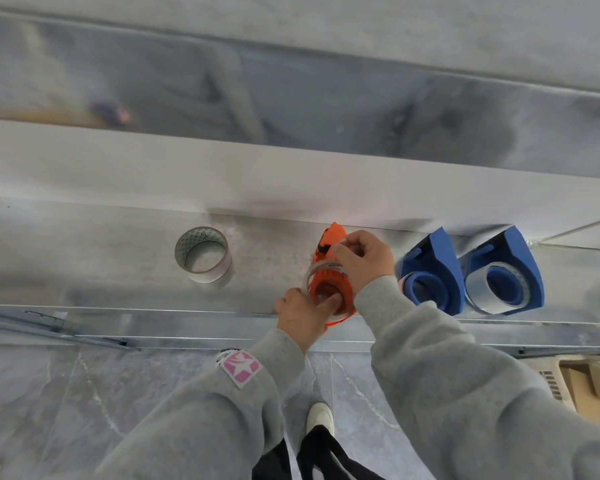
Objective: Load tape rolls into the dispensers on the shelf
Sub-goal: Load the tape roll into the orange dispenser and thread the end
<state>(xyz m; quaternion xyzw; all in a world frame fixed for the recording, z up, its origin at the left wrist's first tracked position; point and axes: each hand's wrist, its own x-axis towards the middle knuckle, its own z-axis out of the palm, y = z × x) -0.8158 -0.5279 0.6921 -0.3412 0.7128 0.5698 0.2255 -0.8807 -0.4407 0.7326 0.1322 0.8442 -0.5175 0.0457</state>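
Note:
An orange tape dispenser (334,237) lies on the metal shelf (118,258) with a clear tape roll (314,271) around its hub. My left hand (303,315) grips the dispenser's near end, thumb pressed into the hub. My right hand (362,259) pinches at the top of the roll beside the dispenser's nose. To the right stand two blue dispensers (433,271) (506,271), each with a clear roll in it. A loose tape roll (202,253) stands alone on the shelf to the left.
The shelf's front edge (187,313) runs across the view, with a rail below it. A white back wall (291,181) rises behind the shelf. Cardboard boxes (593,386) sit at the lower right, on the floor. My shoe (320,415) shows on the grey floor.

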